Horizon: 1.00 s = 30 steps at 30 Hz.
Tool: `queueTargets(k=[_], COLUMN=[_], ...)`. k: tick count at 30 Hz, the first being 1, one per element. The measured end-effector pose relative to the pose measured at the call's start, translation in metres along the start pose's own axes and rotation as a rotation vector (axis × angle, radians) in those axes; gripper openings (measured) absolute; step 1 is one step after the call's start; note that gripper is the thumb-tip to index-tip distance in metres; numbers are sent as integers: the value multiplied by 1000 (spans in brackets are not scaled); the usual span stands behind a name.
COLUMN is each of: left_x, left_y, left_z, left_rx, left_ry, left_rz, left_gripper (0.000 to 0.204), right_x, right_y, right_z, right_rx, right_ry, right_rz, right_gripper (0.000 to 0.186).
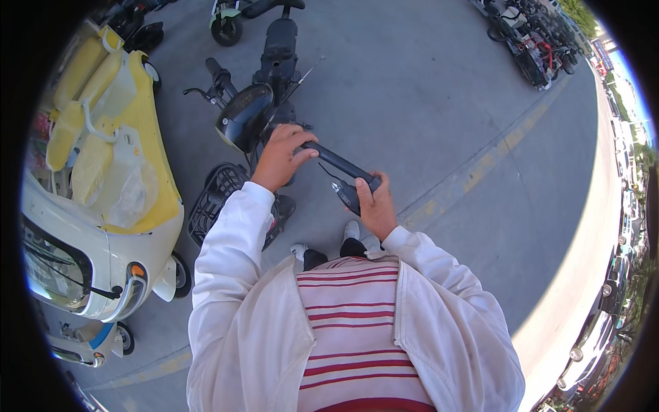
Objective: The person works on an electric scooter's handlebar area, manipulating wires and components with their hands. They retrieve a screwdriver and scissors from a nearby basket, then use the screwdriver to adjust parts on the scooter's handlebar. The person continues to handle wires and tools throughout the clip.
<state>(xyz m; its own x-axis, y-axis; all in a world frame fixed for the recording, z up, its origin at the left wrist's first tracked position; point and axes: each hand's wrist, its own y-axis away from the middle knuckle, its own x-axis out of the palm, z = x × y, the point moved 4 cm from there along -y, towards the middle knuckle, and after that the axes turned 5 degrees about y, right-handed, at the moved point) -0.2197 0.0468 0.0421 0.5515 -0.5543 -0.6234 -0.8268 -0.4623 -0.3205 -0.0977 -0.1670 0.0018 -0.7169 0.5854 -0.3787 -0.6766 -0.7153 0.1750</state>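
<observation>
My left hand [278, 156] is closed at the near end of a black bar [340, 163], its thumb and fingers around that end. The bar slants down to the right, and my right hand [376, 204] grips its other end, thumb on top. Under my right thumb is also a small black piece [349, 198] with a silver tip; a thin dark cable runs near it, and I cannot make out its kind. Beyond my left hand stands a black electric scooter [278, 51] with a glossy dark front cover [246, 115]. My left hand hides where the bar meets the scooter.
A black wire basket [218, 199] sits below the scooter's front. To the left is a yellow and white small vehicle [147, 172]. A green scooter [225, 24] stands at the far side, and a heap of bikes [535, 44] at far right. A faded yellow line [480, 168] crosses the floor.
</observation>
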Motion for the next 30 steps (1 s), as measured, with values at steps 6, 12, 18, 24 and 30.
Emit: queueTargets(k=[6, 12, 18, 24, 30], left_x=[-1, 1, 1, -2, -19], left_y=[1, 0, -5, -3, -6], left_z=[0, 2, -3, -2, 8], left_rx=[2, -15, -9, -11, -186], left_ry=[-4, 13, 10, 22, 244], left_rz=[-14, -13, -4, 11, 80], left_gripper=[29, 30, 30, 29, 25], right_x=[-10, -1, 1, -18, -31], right_y=[-12, 2, -12, -27, -25], right_z=[1, 26, 17, 24, 58], right_rx=[-288, 287, -23, 77, -260], right_ry=[248, -377, -85, 4, 440], right_rz=[29, 266, 163, 431, 316], right_gripper=[49, 51, 57, 54, 48])
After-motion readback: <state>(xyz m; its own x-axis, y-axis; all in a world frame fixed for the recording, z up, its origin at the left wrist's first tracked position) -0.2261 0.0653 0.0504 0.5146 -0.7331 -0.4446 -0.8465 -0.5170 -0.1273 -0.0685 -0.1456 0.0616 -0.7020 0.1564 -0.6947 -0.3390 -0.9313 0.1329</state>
